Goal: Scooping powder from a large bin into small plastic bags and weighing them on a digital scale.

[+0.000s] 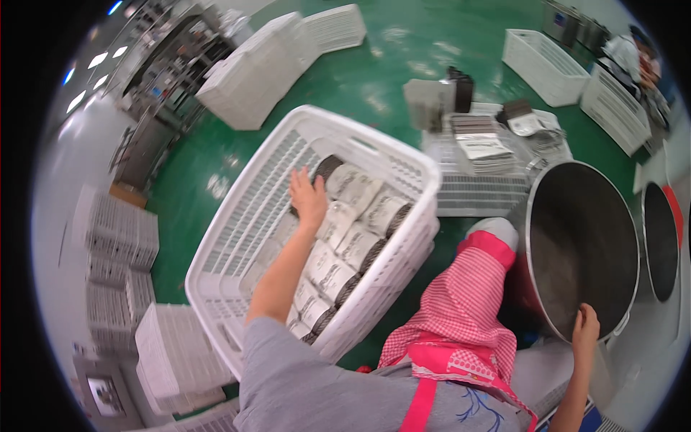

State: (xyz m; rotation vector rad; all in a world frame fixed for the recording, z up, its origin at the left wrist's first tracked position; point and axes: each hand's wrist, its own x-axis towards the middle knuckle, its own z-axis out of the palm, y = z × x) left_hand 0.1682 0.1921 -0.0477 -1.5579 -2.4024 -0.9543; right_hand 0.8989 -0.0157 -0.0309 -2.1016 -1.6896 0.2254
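A white plastic crate [227, 248] stands before me, with rows of plastic-wrapped packs [329, 270] in it. The packs have pale printed fronts and dark ends. My left hand [309, 198] is inside the crate, fingers apart, by the dark end of a pack [348, 183] in the far row; its thumb seems to touch that pack. To the right, a deep metal barrel [583, 227] leans with its mouth towards me. My right hand [586, 326] is at the barrel's near rim, fingers close together; whether it grips the rim is unclear.
Flat pouches [486, 146] lie stacked on an upturned crate [480, 194] beyond the barrel. Another barrel [659, 243] stands at far right. Stacked white crates [259, 65] are behind and at left [121, 232]. A person [629, 59] is at upper right.
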